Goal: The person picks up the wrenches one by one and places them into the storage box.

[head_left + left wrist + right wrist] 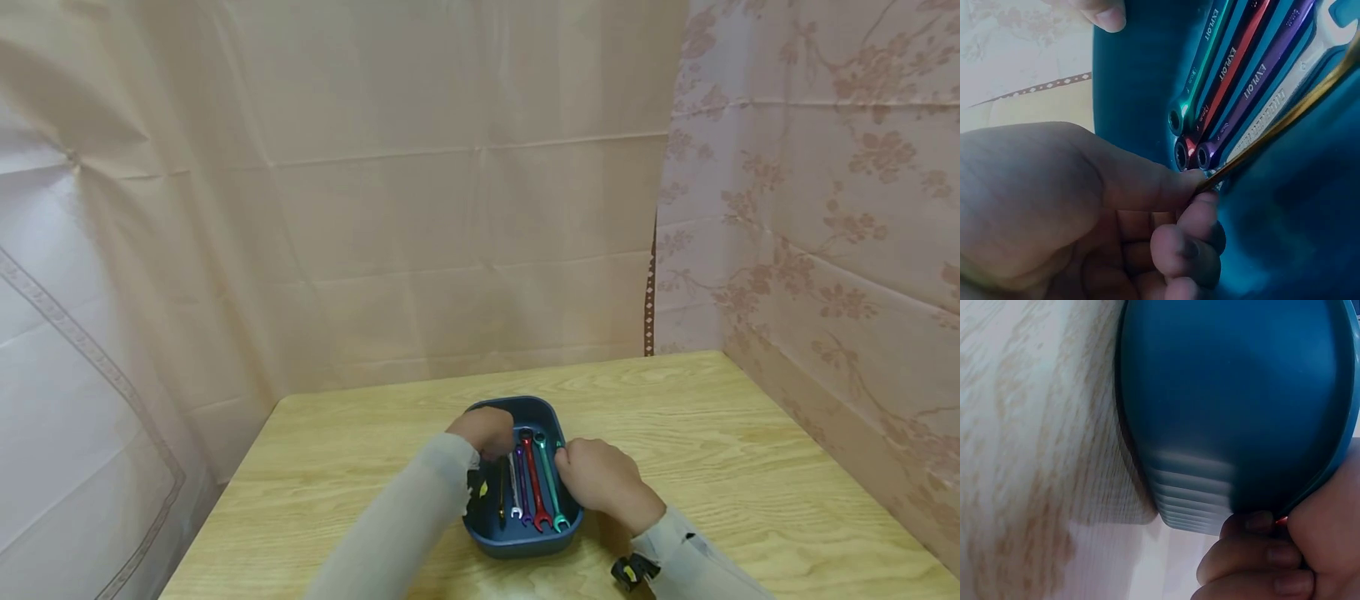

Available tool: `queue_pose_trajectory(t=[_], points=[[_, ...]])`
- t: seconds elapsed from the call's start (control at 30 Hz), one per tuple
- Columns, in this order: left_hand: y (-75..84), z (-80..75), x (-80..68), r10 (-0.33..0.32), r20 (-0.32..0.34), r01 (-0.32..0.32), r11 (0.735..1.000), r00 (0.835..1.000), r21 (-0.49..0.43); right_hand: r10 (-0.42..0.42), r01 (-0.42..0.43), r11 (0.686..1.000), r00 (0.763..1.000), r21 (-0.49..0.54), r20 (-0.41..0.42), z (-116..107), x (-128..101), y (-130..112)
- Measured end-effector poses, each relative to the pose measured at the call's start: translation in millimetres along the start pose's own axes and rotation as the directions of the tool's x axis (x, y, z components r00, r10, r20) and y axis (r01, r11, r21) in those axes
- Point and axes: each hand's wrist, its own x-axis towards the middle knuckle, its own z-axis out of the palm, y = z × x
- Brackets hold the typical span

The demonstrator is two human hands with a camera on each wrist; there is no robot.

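Note:
A blue plastic bin (517, 547) on the table holds a row of wrenches. My left hand (486, 432) reaches inside, and its thumb and fingers pinch one end of a gold wrench (1297, 112), seen nearly edge-on. Beside it lie a silver wrench (515, 487), a purple wrench (523, 483), a red wrench (534, 483) and a green wrench (550, 483). The ring ends of the coloured ones show in the left wrist view. My right hand (600, 479) grips the bin's right rim, fingers outside against the wall (1235, 412).
The bin stands on a light wood-grain table (360, 467). A beige curtain (450, 208) hangs behind the table, and a floral curtain (840, 225) runs along its right side.

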Motion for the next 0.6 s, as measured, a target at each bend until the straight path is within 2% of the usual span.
queue_pose_trajectory(t=[0.33, 0.6], points=[[1.1, 6.0, 3.1, -0.029, 0.021, 0.031, 0.997, 0.999, -0.075, 0.018, -0.018, 1.000, 1.000, 0.001, 0.020, -0.4, -0.9, 0.3], [3.6, 6.8, -1.1, -0.062, -0.003, 0.062, 0.995, 0.998, -0.077, 0.000, 0.000, 1.000, 1.000, 0.007, 0.006, -0.1, -0.2, 0.0]])
